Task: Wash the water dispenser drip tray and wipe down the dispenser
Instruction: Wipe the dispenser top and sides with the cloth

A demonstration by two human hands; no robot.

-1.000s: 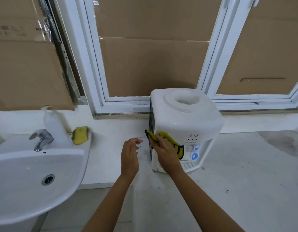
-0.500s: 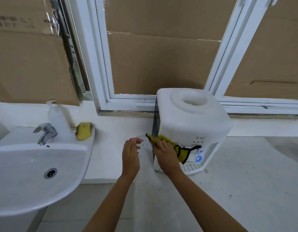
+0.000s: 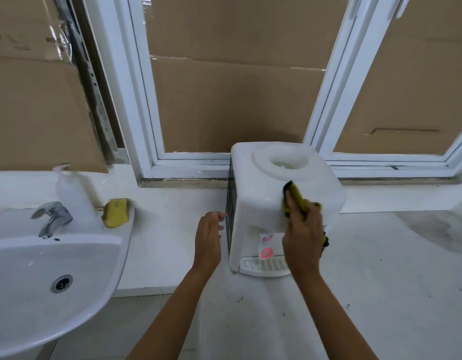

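Note:
A white tabletop water dispenser [image 3: 263, 193] stands on a pale counter under the window, its round top well empty. Its white slatted drip tray [image 3: 261, 266] sits in place at the base, below a pink-marked tap [image 3: 266, 252]. My right hand [image 3: 302, 237] grips a yellow cloth [image 3: 297, 197] with a black edge and presses it on the dispenser's upper front right. My left hand [image 3: 207, 241] hovers open beside the dispenser's dark left side, fingers apart, holding nothing.
A white sink [image 3: 30, 276] with a chrome tap [image 3: 52, 216] sits at the left. A clear soap bottle [image 3: 71, 193] and a yellow sponge [image 3: 115, 213] rest on its rim. Cardboard covers the white-framed windows [image 3: 224, 100]. The counter [image 3: 380, 294] is smudged at the right.
My right hand has carried the cloth from the dispenser's front left corner up and across to its upper front right. The left hand stays beside the dispenser. The camera has come closer.

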